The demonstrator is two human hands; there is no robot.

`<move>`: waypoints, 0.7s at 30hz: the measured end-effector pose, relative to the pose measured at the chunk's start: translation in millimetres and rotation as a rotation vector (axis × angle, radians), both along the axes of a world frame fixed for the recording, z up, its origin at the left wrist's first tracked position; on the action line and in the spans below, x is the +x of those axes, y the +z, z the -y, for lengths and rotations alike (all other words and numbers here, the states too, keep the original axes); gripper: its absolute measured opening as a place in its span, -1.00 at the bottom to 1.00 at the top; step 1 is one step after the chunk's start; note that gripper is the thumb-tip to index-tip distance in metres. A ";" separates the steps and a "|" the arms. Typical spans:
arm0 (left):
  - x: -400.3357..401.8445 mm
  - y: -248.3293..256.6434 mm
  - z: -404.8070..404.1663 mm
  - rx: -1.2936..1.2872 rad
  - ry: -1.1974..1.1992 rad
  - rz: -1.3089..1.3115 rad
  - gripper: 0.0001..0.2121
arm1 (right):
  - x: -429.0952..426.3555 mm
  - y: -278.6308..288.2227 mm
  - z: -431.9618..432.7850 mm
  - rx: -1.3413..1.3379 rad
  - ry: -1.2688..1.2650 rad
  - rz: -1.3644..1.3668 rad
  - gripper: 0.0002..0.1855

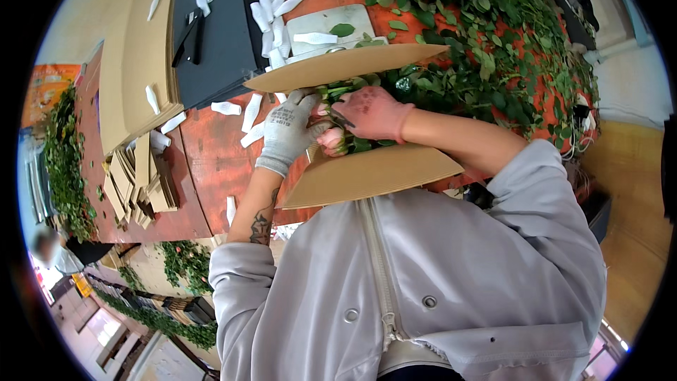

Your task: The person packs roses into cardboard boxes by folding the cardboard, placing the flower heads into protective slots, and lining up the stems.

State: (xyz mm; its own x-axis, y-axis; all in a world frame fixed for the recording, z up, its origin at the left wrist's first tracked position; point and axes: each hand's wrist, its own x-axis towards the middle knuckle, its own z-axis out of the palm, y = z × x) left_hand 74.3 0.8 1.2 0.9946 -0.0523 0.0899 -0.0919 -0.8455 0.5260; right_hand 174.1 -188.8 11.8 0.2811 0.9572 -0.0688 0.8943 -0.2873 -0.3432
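Note:
Pink roses with green leaves lie between two raised flaps of brown cardboard, the far flap and the near flap. My left hand, in a grey-white knit glove, is at the blossom end, its thumb beside the rose heads; its fingertips are partly hidden by the far flap. My right hand, in a pink glove, is curled over the bunch just behind the blossoms. Its fingers cover part of the stems.
White foam-net sleeves lie scattered over the red table. Left are stacked cardboard sheets, cardboard strips and black sheets bearing a black stapler. Leafy stems pile up right. A person is at far left.

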 end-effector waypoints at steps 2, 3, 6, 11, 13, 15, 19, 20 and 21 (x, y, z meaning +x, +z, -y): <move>-0.8 -1.5 -0.8 -0.004 0.007 0.037 -0.51 | 4.0 27.0 1.0 -0.143 -0.030 -0.134 -0.81; -1.3 -3.2 0.4 -0.010 0.011 0.056 -0.52 | 4.1 29.0 4.4 -0.212 0.002 -0.144 -0.77; -0.9 -10.1 -0.4 0.025 0.026 0.072 -0.55 | 5.8 20.1 9.0 -0.316 0.107 -0.176 -0.68; -2.0 -8.0 -2.0 -0.007 0.018 0.013 -0.54 | 0.3 3.3 -2.1 -0.223 0.161 -0.135 -0.74; -2.5 -7.9 -5.1 0.000 0.016 0.026 -0.56 | -0.7 9.8 -10.1 -0.278 0.212 -0.074 -0.75; -1.6 -7.5 -5.3 0.002 0.021 0.021 -0.58 | -1.1 21.5 -17.6 -0.361 0.262 -0.010 -0.75; -0.4 0.6 -2.6 0.043 0.046 -0.075 -0.54 | -9.9 35.4 -29.8 -0.473 0.261 -0.001 -0.72; -1.1 -4.0 -3.4 0.012 0.058 -0.088 -0.53 | -9.8 35.7 -30.3 -0.451 0.265 -0.009 -0.73; 1.0 -3.0 -0.6 -0.001 0.058 -0.086 -0.53 | -6.6 38.7 -29.3 -0.429 0.255 -0.009 -0.73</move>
